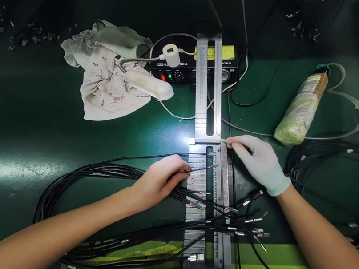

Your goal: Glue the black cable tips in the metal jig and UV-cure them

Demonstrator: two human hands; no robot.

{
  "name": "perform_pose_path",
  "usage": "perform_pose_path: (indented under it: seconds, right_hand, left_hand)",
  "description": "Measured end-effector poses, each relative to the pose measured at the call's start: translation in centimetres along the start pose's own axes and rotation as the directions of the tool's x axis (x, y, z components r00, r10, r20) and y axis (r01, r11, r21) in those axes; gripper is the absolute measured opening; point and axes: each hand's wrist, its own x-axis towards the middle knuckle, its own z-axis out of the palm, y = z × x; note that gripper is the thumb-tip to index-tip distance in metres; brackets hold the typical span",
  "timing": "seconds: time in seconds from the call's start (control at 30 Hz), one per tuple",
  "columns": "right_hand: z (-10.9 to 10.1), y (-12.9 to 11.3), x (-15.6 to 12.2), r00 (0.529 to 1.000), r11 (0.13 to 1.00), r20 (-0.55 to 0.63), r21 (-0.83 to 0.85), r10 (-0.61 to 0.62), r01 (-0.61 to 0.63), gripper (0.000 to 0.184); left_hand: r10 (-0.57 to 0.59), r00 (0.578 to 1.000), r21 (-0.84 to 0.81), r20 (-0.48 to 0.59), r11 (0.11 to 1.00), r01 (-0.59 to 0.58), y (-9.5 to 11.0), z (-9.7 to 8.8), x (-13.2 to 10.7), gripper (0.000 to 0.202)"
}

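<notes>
My bare left hand (pixel 162 177) pinches a thin black cable (pixel 198 169) whose stripped end lies over the slotted metal fixture (pixel 192 215). My right hand (pixel 257 157) wears a white glove. Its thumb and forefinger are pressed together at the fixture's right edge, near the upper metal frame (pixel 201 79); what they hold, if anything, is too small to name. Several black cables (pixel 93 171) loop to the left and cross the fixture under my left hand. Some cable ends show bare wire, others carry metal connectors (pixel 195 257).
Behind the fixture stands a black control box (pixel 188 77) with a lit lamp (pixel 149 85) in front. A crumpled cloth (pixel 112 88) lies left of it. A plastic-wrapped bottle (pixel 301 107) with a tube lies at right, near more coiled cables (pixel 298 154).
</notes>
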Motion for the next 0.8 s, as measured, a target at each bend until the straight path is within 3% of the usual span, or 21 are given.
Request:
perform_pose_path:
  seconds: [0.1, 0.3, 0.6, 0.8]
  right_hand:
    - [0.0, 0.1, 0.0, 1.000, 1.000, 0.001, -0.009, -0.001, 0.001, 0.023]
    - [0.1, 0.0, 0.1, 1.000, 1.000, 0.001, -0.005, -0.005, 0.005, 0.024]
    - [0.1, 0.0, 0.2, 1.000, 1.000, 0.005, -0.022, -0.008, 0.008, 0.027]
    - [0.1, 0.0, 0.2, 1.000, 1.000, 0.009, -0.024, -0.007, 0.008, 0.026]
  left_hand:
    - [0.060, 0.998, 0.041, -0.022, 0.997, -0.059, -0.9, -0.9, 1.0, 0.017]
    - [0.165, 0.984, 0.186, 0.069, 0.967, -0.175, -2.1, -2.1, 2.3, 0.031]
    - [0.226, 0.970, 0.093, 0.091, 0.968, -0.234, -2.9, -2.7, 3.5, 0.029]
    - [0.254, 0.964, 0.148, 0.072, 0.954, -0.262, -3.0, -2.2, 3.5, 0.028]
